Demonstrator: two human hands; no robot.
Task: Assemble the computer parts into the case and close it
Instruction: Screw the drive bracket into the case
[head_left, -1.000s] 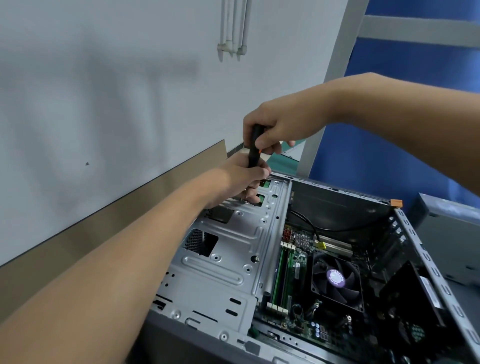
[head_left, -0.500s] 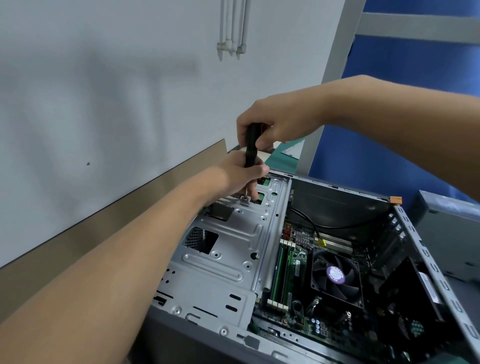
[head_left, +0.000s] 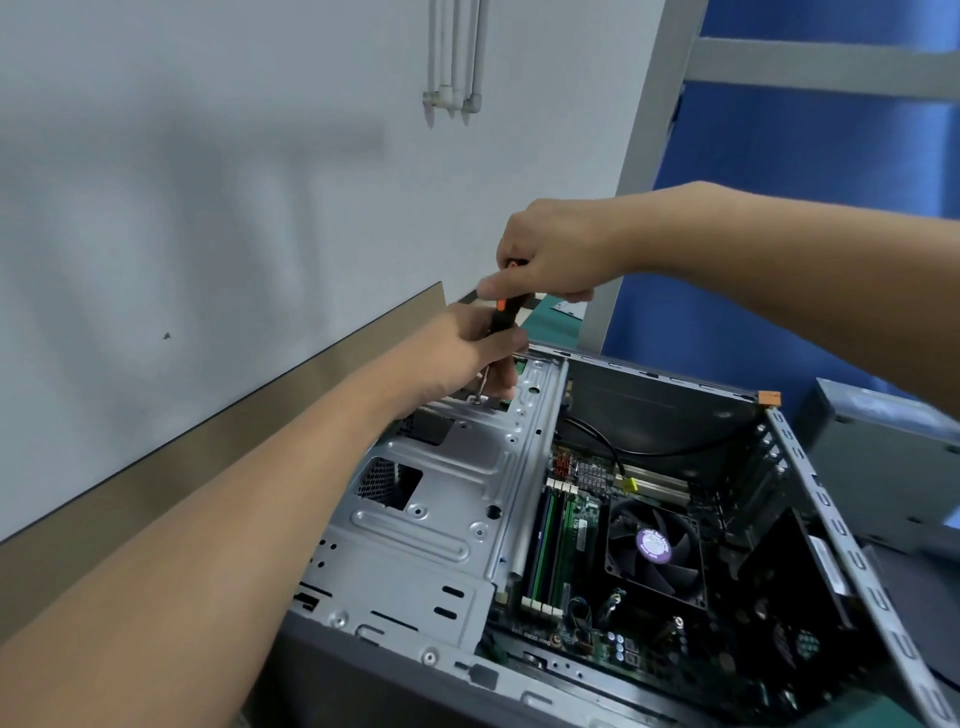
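The open computer case (head_left: 810, 499) lies on its side with the motherboard, memory sticks and a black CPU fan (head_left: 655, 545) showing inside. A silver drive bracket (head_left: 441, 499) covers the case's left half. A black and orange screwdriver (head_left: 139, 317) stands upright over the bracket's far end, its tip on a screw (head_left: 475, 399). My right hand (head_left: 550, 254) grips the top of the handle. My left hand (head_left: 467, 353) holds the lower handle and shaft, fingers curled round it.
A white wall with a brown skirting strip (head_left: 218, 447) runs along the left. A grey post (head_left: 639, 171) and blue panel stand behind the case. A grey side panel or box (head_left: 883, 457) lies at the right on a green surface.
The screwdriver's orange band has come into view under my right hand, whose fingers have shifted on the handle. My left hand stays on the shaft.
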